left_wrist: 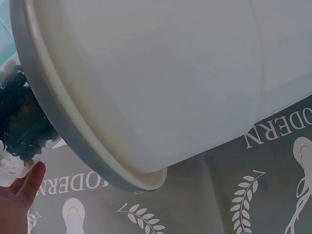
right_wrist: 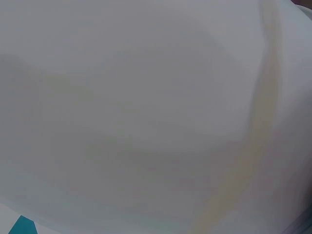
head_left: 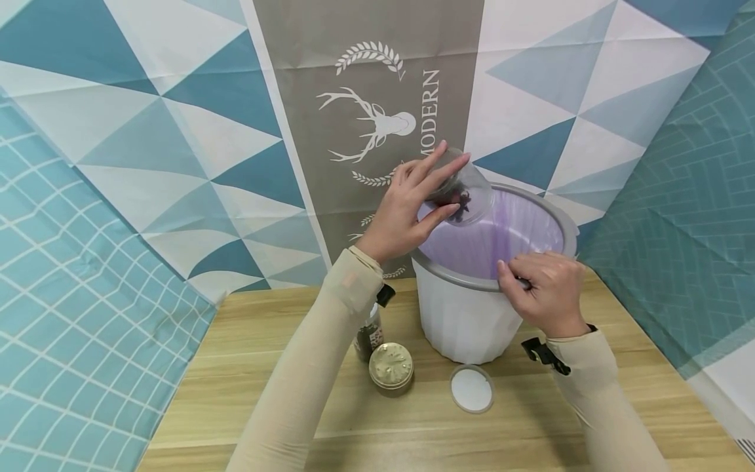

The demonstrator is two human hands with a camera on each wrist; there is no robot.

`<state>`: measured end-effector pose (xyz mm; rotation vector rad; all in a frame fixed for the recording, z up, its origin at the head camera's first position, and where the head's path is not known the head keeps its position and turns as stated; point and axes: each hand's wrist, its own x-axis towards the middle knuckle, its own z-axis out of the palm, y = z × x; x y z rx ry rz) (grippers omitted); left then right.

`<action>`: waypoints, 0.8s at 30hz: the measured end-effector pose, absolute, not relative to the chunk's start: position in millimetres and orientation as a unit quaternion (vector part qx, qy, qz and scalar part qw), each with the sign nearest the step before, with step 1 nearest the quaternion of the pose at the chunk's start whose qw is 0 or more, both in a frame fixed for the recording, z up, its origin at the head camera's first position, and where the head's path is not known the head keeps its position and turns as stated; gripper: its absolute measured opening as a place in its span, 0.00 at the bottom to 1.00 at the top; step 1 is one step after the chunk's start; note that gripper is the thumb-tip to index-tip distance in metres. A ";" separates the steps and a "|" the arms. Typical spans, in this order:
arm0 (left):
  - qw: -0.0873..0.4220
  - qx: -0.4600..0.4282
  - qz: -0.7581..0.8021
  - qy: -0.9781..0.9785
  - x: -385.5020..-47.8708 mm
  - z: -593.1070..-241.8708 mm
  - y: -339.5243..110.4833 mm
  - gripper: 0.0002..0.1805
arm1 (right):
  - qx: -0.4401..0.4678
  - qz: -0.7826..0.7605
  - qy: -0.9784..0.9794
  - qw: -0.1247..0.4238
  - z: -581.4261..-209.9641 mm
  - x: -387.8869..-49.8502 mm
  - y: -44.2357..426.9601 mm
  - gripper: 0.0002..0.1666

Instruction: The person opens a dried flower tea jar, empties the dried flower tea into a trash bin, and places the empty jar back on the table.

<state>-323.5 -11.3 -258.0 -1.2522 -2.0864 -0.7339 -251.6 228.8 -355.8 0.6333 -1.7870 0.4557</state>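
Two bare hands work at a white bin [head_left: 463, 321] that stands at the back edge of the wooden surface [head_left: 265, 367], toward its back right corner. The left hand [head_left: 407, 210] pinches a clear container [head_left: 480, 190] between thumb and fingers, the fingers fairly straight and spread; the container tilts over the bin's mouth, with dark pieces [head_left: 461, 204] inside it. The right hand [head_left: 545, 288] grips the bin's grey rim [head_left: 466, 280] on the side nearer the front edge, fingers curled and thumb along the rim; the right wrist view shows mostly pale bin wall. Purple lining [head_left: 531, 226] shows inside the bin. Between the bin and the front edge lies a white disc [head_left: 472, 388]. Toward the left edge from it stand a gold-topped jar [head_left: 391, 364] and, just behind, a dark jar [head_left: 369, 335] partly hidden by the left sleeve [head_left: 312, 360].
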 end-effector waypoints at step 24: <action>0.307 -0.493 -0.302 -0.756 -327.0 -260.0 -9.6 0.36 | 0.275 0.195 -0.756 0.561 -354.9 -251.1 227.2 0.32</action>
